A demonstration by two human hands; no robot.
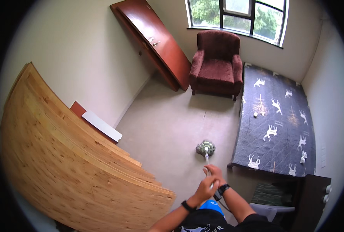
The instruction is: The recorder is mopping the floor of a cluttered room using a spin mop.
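left hand (205, 189) and right hand (215, 172) both curled around mop handle (207, 159), right nearer mop head (205, 148), likely for steering it over floor (160, 116).

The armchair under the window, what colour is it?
The armchair is dark red, seen best in the head view.

We distinguish a grey-green mop head (205, 148), a pale grey floor (172, 110), a maroon armchair (216, 71) and a reddish-brown door (163, 54). We note a dark blue-grey cloth (282, 145) patterned with white deer-like animals (270, 132) and golden-brown trees (260, 105), tan wooden boards (83, 166) flecked with darker brown, a cream wall (83, 46) and a black window frame (252, 17).
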